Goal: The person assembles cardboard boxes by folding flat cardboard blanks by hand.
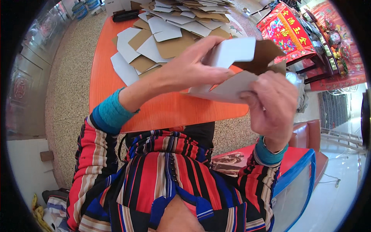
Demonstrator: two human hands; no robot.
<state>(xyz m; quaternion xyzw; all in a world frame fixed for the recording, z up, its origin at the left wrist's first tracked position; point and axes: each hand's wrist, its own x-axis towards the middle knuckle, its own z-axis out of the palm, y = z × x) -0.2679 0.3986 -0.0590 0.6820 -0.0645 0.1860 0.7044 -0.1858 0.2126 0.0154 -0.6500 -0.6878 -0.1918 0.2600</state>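
Observation:
Above the right part of the orange table (154, 112) I hold up a small cardboard box (232, 88), white outside and brown inside, with its flaps standing apart. My left hand (201, 65) grips its left side, thumb toward me and fingers behind a white flap. At the box's near right edge, my right hand (274, 102) has its fingers bent and pinched on the cardboard. Some of the right fingers are hidden. Beyond my left wrist lies a big loose pile of flat cardboard box blanks (166, 29), white on one face and brown on the other.
A black object (125, 15) lies at the table's far left. To my right are a red bench (286, 152) and a blue-edged clear container (297, 189). A red embroidered cloth (284, 29) hangs over a stand at the far right. Speckled floor (71, 92) runs along the left.

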